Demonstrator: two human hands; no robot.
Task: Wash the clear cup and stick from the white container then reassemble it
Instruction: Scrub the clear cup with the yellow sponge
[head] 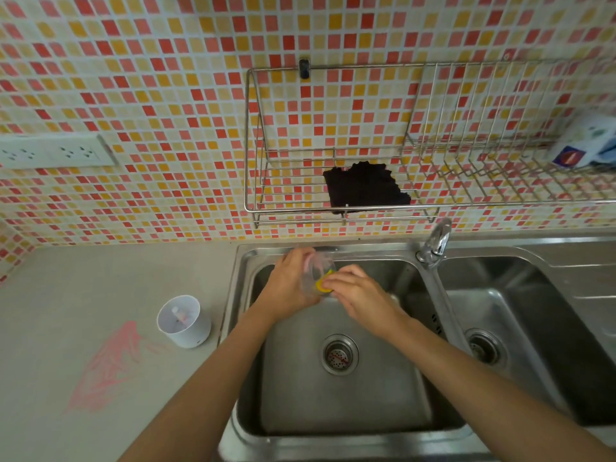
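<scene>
Here the left hand (290,285), fingers wrapped round it, holds the clear cup (318,278) over the steel sink (346,408). The right hand (356,295), at its 3 o'clock, has its fingers pinched on a yellow sponge (322,284) at the mouth. The white container (183,323), smooth and cylindrical, stands on the bench at 9 o'clock with the stick (179,317) inside.

Double sink (393,428): left basin nearer centre, second basin to its right, tap (435,243) at far edge between them. Container (185,323) on counter (100,278) left of sink. Wire rack (333,208) on wall behind, cloth (365,188) on it.
</scene>
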